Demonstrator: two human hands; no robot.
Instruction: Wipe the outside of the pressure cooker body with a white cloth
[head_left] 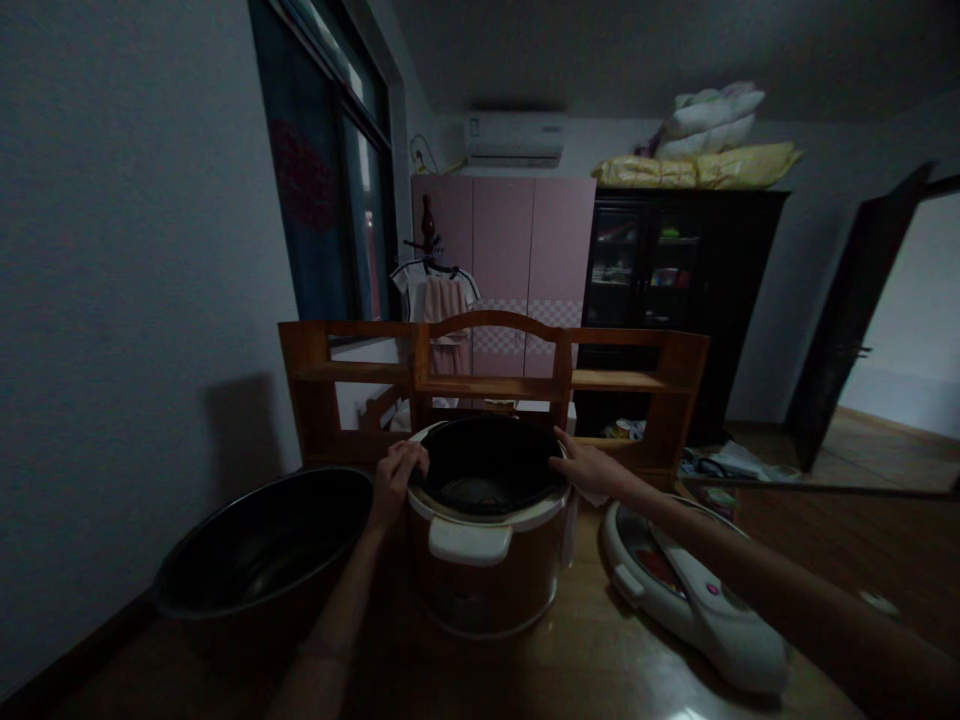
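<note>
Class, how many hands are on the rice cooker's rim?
2. The left hand grips the rice cooker at its left rim; the right hand rests on its right rim. No other hands show.

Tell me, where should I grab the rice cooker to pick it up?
Probably by its white top rim, one hand on each side, coming from left and right. The rice cooker stands upright, round and open, with no carry handle showing; the left hand grips and the right hand touches opposite edges of that rim.
</note>
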